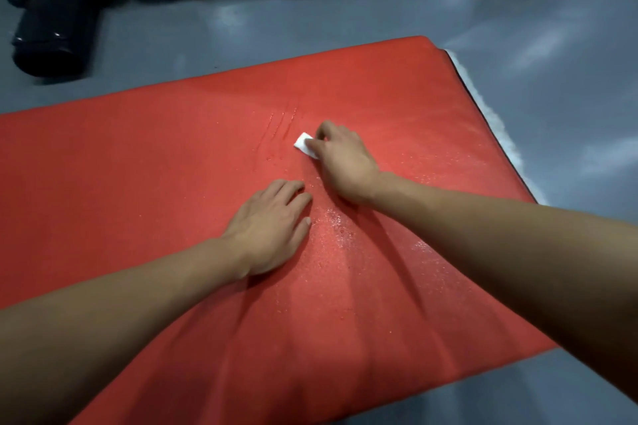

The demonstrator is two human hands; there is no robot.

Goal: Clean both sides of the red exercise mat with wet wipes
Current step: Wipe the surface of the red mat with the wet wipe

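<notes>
Head view: one red mat [172,166]; one wipe [303,143]; two hands

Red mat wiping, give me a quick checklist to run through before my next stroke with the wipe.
1. Wet wipe gripped by the right hand: ok.
2. Left hand flat, steadying the red mat: ok.
3. Wipe still damp: ok, wet streaks and droplets show.
4. Far left of the mat wiped: cannot tell.
5. Underside cleaned: cannot tell, hidden.
6. Black equipment apart from the mat: ok.
</notes>
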